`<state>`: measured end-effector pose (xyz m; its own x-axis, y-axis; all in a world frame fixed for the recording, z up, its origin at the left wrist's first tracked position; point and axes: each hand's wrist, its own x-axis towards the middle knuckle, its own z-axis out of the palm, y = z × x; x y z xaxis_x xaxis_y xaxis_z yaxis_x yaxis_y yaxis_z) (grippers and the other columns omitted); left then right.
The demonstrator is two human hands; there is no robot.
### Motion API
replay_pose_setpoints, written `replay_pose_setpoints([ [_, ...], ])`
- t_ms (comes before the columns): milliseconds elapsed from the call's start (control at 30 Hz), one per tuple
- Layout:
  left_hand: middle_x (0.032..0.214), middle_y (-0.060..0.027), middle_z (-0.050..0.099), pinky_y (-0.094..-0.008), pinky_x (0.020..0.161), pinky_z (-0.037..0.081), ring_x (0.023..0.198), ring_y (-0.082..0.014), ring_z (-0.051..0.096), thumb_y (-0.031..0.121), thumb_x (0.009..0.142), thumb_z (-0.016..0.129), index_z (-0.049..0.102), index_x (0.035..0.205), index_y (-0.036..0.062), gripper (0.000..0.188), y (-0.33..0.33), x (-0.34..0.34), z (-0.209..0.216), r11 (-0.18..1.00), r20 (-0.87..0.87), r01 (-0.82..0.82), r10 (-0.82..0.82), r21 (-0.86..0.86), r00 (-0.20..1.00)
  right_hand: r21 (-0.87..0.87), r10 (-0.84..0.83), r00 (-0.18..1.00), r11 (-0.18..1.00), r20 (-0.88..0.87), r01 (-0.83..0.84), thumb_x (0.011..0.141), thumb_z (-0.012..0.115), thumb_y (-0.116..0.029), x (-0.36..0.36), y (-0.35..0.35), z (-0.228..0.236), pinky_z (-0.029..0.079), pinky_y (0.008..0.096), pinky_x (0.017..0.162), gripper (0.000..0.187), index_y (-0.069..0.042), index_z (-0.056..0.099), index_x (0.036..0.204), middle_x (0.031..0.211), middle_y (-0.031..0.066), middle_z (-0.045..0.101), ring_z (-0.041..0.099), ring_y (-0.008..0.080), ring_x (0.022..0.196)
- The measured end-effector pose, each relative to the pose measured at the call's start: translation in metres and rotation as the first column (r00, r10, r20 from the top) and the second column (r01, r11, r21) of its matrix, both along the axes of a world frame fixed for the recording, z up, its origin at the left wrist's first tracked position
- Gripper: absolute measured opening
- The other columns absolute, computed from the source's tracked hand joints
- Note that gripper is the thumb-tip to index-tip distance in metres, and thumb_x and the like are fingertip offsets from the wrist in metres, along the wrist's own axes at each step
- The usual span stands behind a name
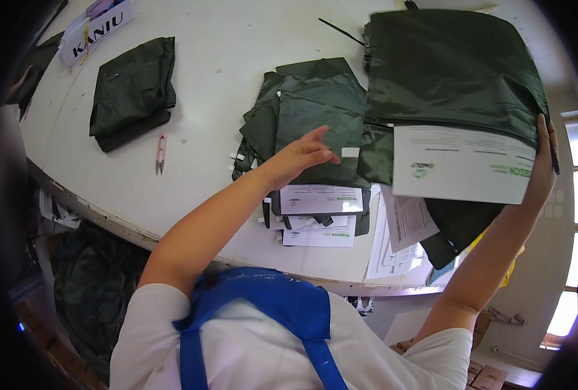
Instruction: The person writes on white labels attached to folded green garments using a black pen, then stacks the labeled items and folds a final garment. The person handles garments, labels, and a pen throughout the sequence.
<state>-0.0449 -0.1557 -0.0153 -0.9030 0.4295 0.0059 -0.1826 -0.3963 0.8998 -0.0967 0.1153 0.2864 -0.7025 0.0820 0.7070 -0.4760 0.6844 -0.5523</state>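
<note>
My right hand (547, 148) grips the right edge of a dark green fabric bag (448, 65), raised over the right side of the table. A white printed card (464, 162) with green lettering shows along the bag's lower part. Over the middle pile of folded dark green pouches (321, 104) hovers my left hand (302, 156), its fingers apart and nothing in it. Beside its fingertips a small white tag (350, 152) lies on the top pouch. More white cards (318, 235) stick out at the pile's near side.
Left on the white table (217, 39) are a folded dark green fabric bundle (136, 91) and pink-handled thread snips (161, 153). A white sign holder (97, 29) stands at the far left. Loose printed papers (402, 253) lie near the front edge at right.
</note>
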Motion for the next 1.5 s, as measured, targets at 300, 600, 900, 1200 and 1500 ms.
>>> replay_pose_setpoints([
  [300,0.094,-0.0061,0.063,-0.0279,0.076,0.045,0.088,-0.0126,0.058,0.027,0.090,0.058,0.067,0.097,0.0012,0.028,-0.022,0.017,-0.026,0.999,0.287,0.016,-0.026,0.035,0.958,-0.078,-0.030,0.937,0.995,0.349,0.060,0.083,0.069,-0.025,-0.064,0.034,-0.102,0.042,0.0256,0.081,0.027,-0.003,0.066,0.099,0.087,0.0021,0.061,0.054,0.0118,0.086],
  [600,0.077,-0.0031,0.060,-0.0255,0.065,0.045,0.070,-0.0104,0.055,0.024,0.090,0.059,0.067,0.092,-0.0016,0.027,0.013,0.072,-0.068,0.865,0.311,-0.205,0.372,-0.457,0.875,0.270,-0.315,0.760,0.944,0.568,0.189,0.083,0.068,-0.024,-0.023,0.066,-0.325,0.044,0.0296,0.068,0.028,0.000,0.061,0.094,0.075,0.0084,0.059,0.053,0.0167,0.068],
  [900,0.119,-0.0093,0.053,-0.0325,0.086,0.044,0.101,-0.0216,0.052,0.021,0.081,0.067,0.068,0.085,0.0052,0.016,-0.012,0.063,-0.049,0.571,-0.469,-0.550,0.300,-0.609,0.831,0.392,-0.393,0.874,0.881,0.287,0.267,0.092,0.057,-0.016,0.062,0.044,-0.306,0.046,0.0307,0.072,0.025,-0.006,0.060,0.115,0.092,0.0129,0.058,0.057,0.0240,0.080],
  [1200,0.137,-0.0116,0.044,-0.0536,0.101,0.023,0.131,-0.0431,0.028,0.031,0.081,0.065,0.065,0.087,0.0148,0.017,0.027,0.058,-0.052,0.338,-0.540,-0.456,-0.224,-0.824,0.811,-0.589,0.587,0.602,0.776,0.541,-0.226,0.079,0.066,-0.006,0.023,-0.104,-0.318,0.044,0.0220,0.068,0.015,-0.001,0.061,0.092,0.079,0.0022,0.062,0.056,0.0083,0.073],
  [1500,0.130,-0.0096,0.047,-0.0619,0.093,0.026,0.129,-0.0479,0.029,0.032,0.082,0.064,0.062,0.086,0.0154,0.017,0.027,0.058,-0.058,0.291,-0.509,-0.442,-0.221,-0.848,0.832,-0.298,0.410,0.559,0.912,0.721,-0.284,0.075,0.067,-0.008,0.015,-0.124,-0.353,0.045,0.0240,0.054,0.009,-0.002,0.061,0.079,0.066,0.0038,0.062,0.054,0.0082,0.056],
])
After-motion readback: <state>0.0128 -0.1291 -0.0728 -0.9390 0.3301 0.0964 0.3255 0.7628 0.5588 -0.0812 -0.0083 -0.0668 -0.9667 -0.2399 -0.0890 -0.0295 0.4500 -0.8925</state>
